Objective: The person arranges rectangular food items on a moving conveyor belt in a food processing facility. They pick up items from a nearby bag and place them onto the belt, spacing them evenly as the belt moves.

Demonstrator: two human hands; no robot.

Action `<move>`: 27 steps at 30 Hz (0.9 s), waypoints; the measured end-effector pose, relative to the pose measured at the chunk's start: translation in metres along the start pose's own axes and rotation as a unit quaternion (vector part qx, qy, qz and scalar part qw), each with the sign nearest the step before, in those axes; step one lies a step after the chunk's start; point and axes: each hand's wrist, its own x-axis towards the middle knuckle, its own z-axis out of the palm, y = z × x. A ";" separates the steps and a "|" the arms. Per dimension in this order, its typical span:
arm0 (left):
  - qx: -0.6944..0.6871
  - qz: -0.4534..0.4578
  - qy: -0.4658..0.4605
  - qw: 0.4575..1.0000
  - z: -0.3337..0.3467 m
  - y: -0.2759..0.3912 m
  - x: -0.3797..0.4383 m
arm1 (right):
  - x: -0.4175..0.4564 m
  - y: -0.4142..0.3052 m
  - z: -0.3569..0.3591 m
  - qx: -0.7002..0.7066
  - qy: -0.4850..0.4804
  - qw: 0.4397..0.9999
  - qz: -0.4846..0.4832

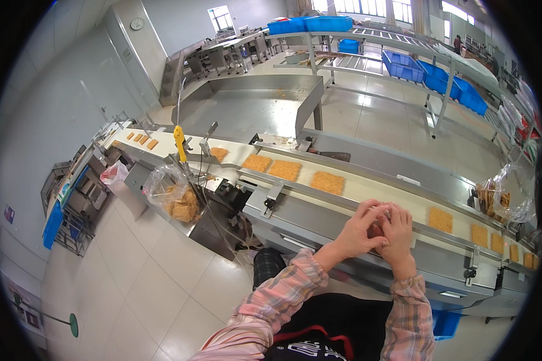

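My left hand [361, 228] and my right hand [395, 232] meet above the near rail of a conveyor belt [393, 192], fingertips together and fingers bent. Whether anything lies between them cannot be told. Square golden-brown noodle-like cakes lie flat on the belt: one [327, 182] up-left of my hands, two [284, 170] [257, 163] farther left, and one [440, 219] to the right. Smaller-looking cakes [479, 235] follow toward the right end. More pieces [152, 144] lie on the belt's far left part.
A clear bag of golden pieces [183, 205] stands left, below a yellow air gun [179, 143]. Another clear bag of brown pieces [494, 198] is at the right. Beyond the belt are a steel tray table [244, 106], a flat blade [336, 156] and a roller rack with blue crates [402, 65].
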 end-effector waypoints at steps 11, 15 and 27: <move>-0.109 -0.092 -0.055 0.988 -0.009 -0.015 -0.003 | 0.003 -0.005 -0.005 0.054 0.003 0.998 -0.044; -0.110 -0.084 -0.054 0.989 -0.008 -0.017 0.000 | 0.002 -0.007 -0.007 0.045 -0.016 0.998 -0.039; -0.089 -0.133 -0.107 0.981 -0.015 -0.006 0.003 | 0.002 -0.007 -0.006 0.021 -0.034 0.998 -0.049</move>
